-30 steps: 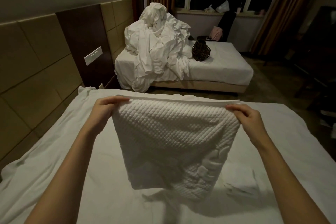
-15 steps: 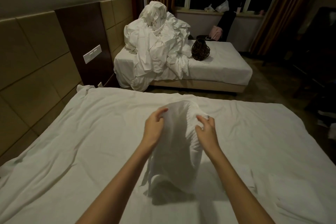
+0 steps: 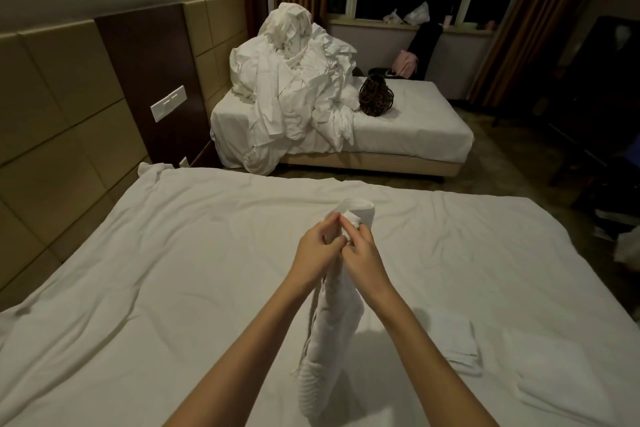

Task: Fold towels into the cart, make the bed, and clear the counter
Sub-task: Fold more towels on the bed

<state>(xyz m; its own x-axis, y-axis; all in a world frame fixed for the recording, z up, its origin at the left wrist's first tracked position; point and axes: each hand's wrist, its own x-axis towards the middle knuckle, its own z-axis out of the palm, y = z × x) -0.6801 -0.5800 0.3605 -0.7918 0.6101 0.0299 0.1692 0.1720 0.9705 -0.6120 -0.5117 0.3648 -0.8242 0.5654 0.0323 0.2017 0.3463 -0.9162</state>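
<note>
Pinching the top of a doubled white towel [image 3: 329,315], the left hand [image 3: 317,253] and right hand [image 3: 363,258] hold it above the bed [image 3: 173,270] middle.

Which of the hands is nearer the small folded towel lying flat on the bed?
Right. The right hand is on the folded towel's side; the left hand is further away, beyond it.
</note>
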